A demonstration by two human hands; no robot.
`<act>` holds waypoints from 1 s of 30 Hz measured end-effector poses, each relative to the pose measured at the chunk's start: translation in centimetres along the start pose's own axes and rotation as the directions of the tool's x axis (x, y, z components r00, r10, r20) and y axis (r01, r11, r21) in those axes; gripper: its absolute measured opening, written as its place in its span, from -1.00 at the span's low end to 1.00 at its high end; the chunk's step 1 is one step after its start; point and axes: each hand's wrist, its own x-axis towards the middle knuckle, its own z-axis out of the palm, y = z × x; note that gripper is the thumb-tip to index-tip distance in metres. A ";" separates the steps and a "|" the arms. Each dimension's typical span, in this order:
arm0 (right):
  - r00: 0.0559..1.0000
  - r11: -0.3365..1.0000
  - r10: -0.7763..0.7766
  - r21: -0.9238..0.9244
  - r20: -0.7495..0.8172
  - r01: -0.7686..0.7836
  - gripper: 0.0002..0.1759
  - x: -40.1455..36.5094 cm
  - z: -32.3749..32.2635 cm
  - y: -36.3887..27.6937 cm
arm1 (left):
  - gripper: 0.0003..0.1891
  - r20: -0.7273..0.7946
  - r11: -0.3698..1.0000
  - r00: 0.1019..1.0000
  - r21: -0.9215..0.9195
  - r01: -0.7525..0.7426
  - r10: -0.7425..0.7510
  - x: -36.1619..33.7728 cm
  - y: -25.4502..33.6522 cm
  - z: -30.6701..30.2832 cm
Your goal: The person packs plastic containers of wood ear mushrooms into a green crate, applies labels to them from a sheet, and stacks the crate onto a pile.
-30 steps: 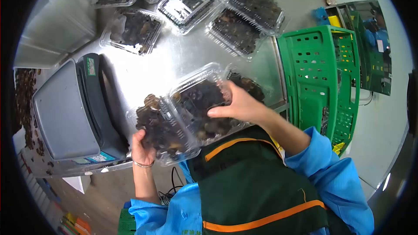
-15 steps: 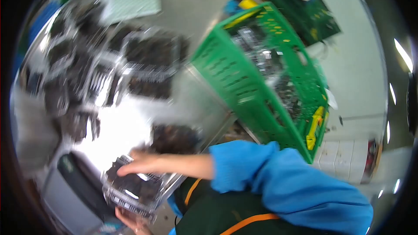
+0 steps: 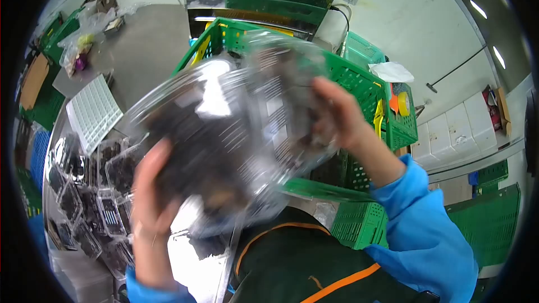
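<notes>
1 clear clamshell [image 3: 224, 129] of dark contents (blurred), lid now down, raised off table [image 3: 188, 252] since 1 s ago, clasped end to end between left hand [image 3: 147, 191] and right hand [image 3: 337, 113], up before green crate [image 3: 365, 87]; other filled packs [image 3: 84, 191] left below.

A second ago the clear clamshell [image 3: 224, 134] of dark pieces sat low at the edge of the steel table. Now it is lifted off, tilted and blurred, and fills the middle of the view. The left hand [image 3: 149, 191] has moved to cup its lower end, and the right hand [image 3: 337, 115] (earlier flat on the lid) grips the upper end. The view has swung towards the green crate [image 3: 359, 84], now directly behind.
</notes>
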 end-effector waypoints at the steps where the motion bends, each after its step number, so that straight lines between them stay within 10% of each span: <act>1: 0.988 0.983 -0.056 0.183 0.143 0.029 -0.44 0.6 -4.2 -0.2 | -0.65 -0.036 0.936 0.973 0.282 -0.209 0.228 4.8 -3.1 1.3; 2: 0.993 0.978 -0.103 0.174 -0.055 0.112 -0.45 1.4 -8.4 0.0 | -0.54 0.036 0.973 0.975 0.077 0.215 -0.219 9.2 -3.6 4.0; 5: 0.955 0.973 -0.068 0.190 -0.289 0.127 -0.47 2.8 -17.1 1.4 | -0.36 0.098 0.873 0.913 0.349 0.341 -0.396 21.2 -11.6 6.4; 8: 0.888 0.970 -0.035 0.198 -0.458 0.140 -0.52 2.8 -21.4 1.6 | -0.30 -0.149 0.607 0.967 0.756 0.247 -0.208 26.7 -16.4 6.2; 17: 0.725 0.891 -0.245 -0.444 -0.643 -0.092 -0.46 0.6 -25.5 0.9 | -0.50 -0.217 0.593 0.915 0.706 0.388 -0.340 20.2 -1.7 -1.7; 19: 0.788 0.993 0.015 -0.086 -0.615 -0.085 -0.40 2.4 -24.4 1.0 | -0.42 -0.334 -0.015 0.940 0.942 0.334 -0.065 20.2 -1.2 -7.7; 20: 0.791 0.988 0.144 0.042 -0.595 -0.148 -0.33 3.4 -24.8 1.2 | -0.38 -0.289 -0.101 0.957 0.954 0.284 -0.039 20.1 -1.6 -8.8; 23: 0.618 0.853 0.088 -0.261 -0.781 -0.452 -0.33 5.0 -22.3 2.3 | -0.33 0.046 -0.413 0.999 0.910 -0.042 0.000 18.3 -2.8 -8.0; 25: 0.671 0.678 -0.190 -0.590 -0.716 -0.439 -0.38 4.9 -20.2 3.0 | -0.50 0.427 -0.594 0.890 0.762 -0.258 0.162 16.9 -2.6 -6.3; 27: 0.867 0.325 -0.493 -0.940 -0.077 0.102 -0.48 4.2 -15.3 2.6 | -0.70 0.296 -0.373 0.874 0.916 -0.147 0.384 14.0 -0.3 -4.3; 30: 0.912 0.452 -0.204 -0.792 0.356 0.411 -0.60 2.1 -5.0 1.1 | -0.79 -0.197 0.222 0.694 0.974 0.055 0.693 5.7 2.4 -5.1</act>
